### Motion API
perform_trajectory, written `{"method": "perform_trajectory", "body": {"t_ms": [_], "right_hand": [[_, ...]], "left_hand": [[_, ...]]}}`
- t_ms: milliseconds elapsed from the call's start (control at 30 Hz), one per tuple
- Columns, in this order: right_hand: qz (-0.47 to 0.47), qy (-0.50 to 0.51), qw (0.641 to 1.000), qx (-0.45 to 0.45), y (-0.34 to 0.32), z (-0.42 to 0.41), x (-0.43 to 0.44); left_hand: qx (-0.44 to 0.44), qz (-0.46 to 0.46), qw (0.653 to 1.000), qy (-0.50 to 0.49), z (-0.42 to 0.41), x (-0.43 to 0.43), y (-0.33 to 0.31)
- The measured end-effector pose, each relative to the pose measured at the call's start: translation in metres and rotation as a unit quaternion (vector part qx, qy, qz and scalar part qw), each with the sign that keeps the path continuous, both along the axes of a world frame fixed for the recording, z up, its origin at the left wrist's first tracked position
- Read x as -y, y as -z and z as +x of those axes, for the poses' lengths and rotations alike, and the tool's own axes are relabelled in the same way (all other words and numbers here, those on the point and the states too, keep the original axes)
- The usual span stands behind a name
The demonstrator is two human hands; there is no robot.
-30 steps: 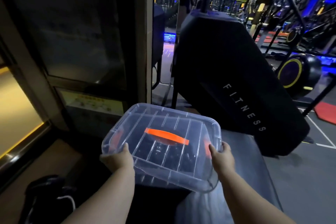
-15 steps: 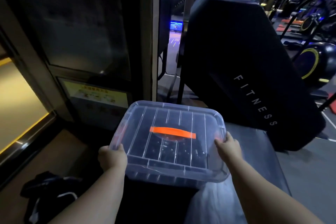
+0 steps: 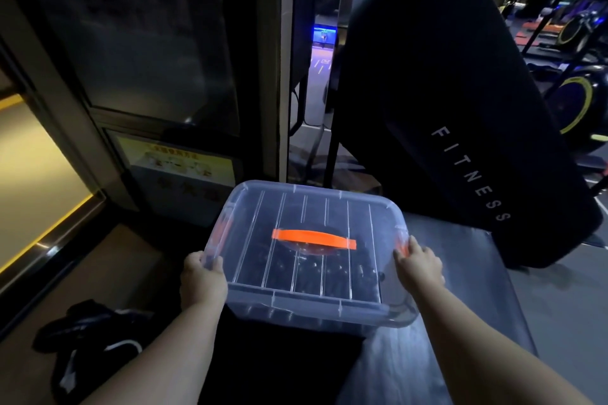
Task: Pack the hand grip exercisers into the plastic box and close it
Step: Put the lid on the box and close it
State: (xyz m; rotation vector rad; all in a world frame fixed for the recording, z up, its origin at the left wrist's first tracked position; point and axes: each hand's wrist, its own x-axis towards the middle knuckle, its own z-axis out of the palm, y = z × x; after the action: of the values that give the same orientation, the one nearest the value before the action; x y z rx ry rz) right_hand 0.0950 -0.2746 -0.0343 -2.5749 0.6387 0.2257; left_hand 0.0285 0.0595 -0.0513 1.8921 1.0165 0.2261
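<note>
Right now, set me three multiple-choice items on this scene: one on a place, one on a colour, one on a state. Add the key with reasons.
1. Where does the left hand grip the plastic box?
A. at its left edge
B. underneath it
C. at its far edge

2. What colour is the handle on the lid?
A. blue
B. orange
C. yellow

3. How does the lid lie?
A. off, beside the box
B. flat on the box
C. propped half open

Key:
1 A: the fingers curl over the left rim, while the right hand holds the right side.
2 B: the strip across the lid's middle is bright orange.
3 B: the lid covers the box evenly all round.
</note>
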Motion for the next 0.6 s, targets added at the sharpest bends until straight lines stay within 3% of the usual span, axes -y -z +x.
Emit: {"method": "perform_trajectory", "body": {"t_ms": [100, 267, 600], "right_hand": [[0.019, 0.022, 1.000, -0.007, 0.001, -0.001, 0.000], [0.142, 0.049, 0.989, 0.019, 0.005, -0.001, 0.002], [0.215, 0.095, 0.972, 0.016, 0.010, 0.003, 0.001]], "left_hand": [[-0.011, 0.009, 1.000, 0.010, 0.008, -0.013, 0.002], [-0.030, -0.007, 0.999, 0.032, 0.028, -0.028, 0.000], [-0.006, -0.168, 0.986, 0.003, 0.040, -0.035, 0.003]]}}
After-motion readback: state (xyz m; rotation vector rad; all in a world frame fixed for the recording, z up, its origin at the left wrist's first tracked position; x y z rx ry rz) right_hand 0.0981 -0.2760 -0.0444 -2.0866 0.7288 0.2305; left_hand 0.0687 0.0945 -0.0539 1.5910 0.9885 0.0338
